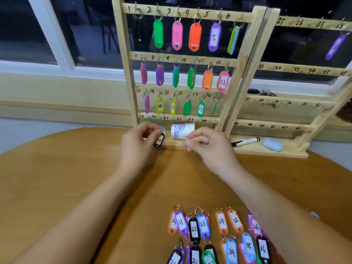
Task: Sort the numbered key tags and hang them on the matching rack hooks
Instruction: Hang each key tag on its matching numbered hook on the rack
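Black tag 20 (pixel 159 140) is sitting pinched in the left hand's (pixel 140 144) fingers at the rack's (pixel 240 73) bottom row, while the right hand's (pixel 207 144) curled fingers are hiding whatever they may grip.

**Left rack** (pixel 124 54): pale wood, upright at the far edge of the bench (pixel 57 178). Hooks numbered 1 to 24 in four rows. Coloured tags hang on the upper three rows, among them purple tag 5 (pixel 214 37), pink tag 12 (pixel 222 81), yellow tag 14 (pixel 160 105) and green tag 17 (pixel 200 109).

**Right rack** (pixel 297 101): numbered from 25 upward. One purple tag (pixel 335 47) hangs near hook 28.

**Black tag 20** (pixel 159 140): pinched in the left hand (pixel 139 143), before the bottom row.

**Loose tags** (pixel 221 221): flat on the near bench in two rows; 21 to 26 and 34 to 36 legible.
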Demonstrator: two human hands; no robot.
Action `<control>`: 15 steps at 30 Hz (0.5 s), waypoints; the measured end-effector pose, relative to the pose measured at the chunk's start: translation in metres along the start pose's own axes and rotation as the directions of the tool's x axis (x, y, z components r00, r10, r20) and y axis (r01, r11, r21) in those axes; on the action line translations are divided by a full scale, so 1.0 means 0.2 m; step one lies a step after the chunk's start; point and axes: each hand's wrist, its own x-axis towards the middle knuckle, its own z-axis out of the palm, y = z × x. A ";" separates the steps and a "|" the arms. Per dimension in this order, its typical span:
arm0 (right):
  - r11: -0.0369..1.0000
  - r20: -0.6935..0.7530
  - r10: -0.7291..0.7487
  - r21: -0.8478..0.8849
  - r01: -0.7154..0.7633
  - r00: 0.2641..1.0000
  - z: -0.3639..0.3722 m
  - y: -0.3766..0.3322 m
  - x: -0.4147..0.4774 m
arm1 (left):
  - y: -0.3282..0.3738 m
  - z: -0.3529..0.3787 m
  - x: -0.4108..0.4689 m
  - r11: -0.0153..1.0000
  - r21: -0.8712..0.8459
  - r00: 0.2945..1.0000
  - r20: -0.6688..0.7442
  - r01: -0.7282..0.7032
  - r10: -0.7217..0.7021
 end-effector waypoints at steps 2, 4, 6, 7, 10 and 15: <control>1.000 -0.046 -0.030 0.001 0.030 0.998 0.08 -0.01 0.06 | 0.00 0.00 0.05 1.000 -0.021 0.998 -0.053 -0.020 0.019; 0.999 -0.082 -0.054 0.001 0.054 0.995 0.15 -0.03 0.11 | 0.00 0.00 0.09 0.998 -0.042 0.995 -0.091 -0.042 0.038; 0.996 -0.116 -0.084 -0.003 0.084 0.990 0.20 -0.03 0.16 | 0.00 0.01 0.10 0.996 -0.060 0.993 -0.104 -0.060 0.054; 0.995 -0.131 -0.098 0.002 0.099 0.986 0.22 -0.04 0.18 | 0.00 0.02 0.11 0.996 -0.067 0.993 -0.105 -0.062 0.055; 0.992 -0.166 -0.128 -0.025 0.126 0.978 0.27 -0.04 0.22 | -0.02 0.03 0.14 0.996 -0.060 0.993 -0.106 -0.059 0.052; 0.987 -0.201 -0.161 -0.047 0.155 0.966 0.34 -0.05 0.27 | -0.01 0.05 0.17 0.998 -0.011 0.991 -0.120 -0.067 0.065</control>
